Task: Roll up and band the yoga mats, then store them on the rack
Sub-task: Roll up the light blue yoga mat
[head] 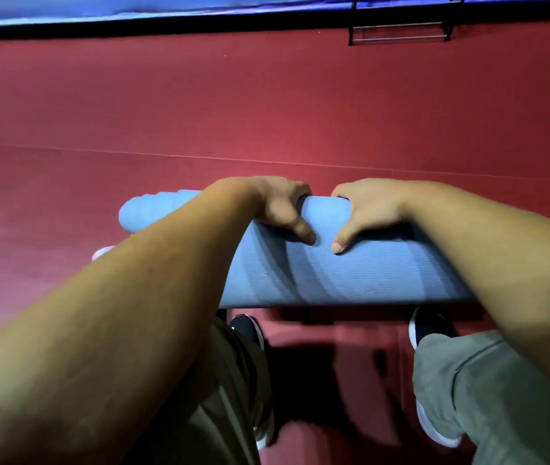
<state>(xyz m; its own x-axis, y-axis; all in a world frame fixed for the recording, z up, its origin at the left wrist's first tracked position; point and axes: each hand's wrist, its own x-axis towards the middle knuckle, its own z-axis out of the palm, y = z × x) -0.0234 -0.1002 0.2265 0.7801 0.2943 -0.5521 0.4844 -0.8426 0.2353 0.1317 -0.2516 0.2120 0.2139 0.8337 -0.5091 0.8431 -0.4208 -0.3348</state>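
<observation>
A blue yoga mat [327,273], rolled into a thick cylinder, lies across the view in front of my legs. My left hand [280,206] grips the roll near its middle, fingers curled over the far side and thumb pressed on the near face. My right hand [367,209] holds it the same way, close beside the left. The roll's left end [143,209] shows stepped, uneven layers. Its right end is hidden behind my right forearm. No band is visible on the mat.
Red floor matting [267,102] spreads ahead. A black metal rack [401,28] stands at the far top right, against a blue padded edge [166,8]. My two shoes [246,327] sit just under the roll. A small white object [102,251] peeks out beside my left forearm.
</observation>
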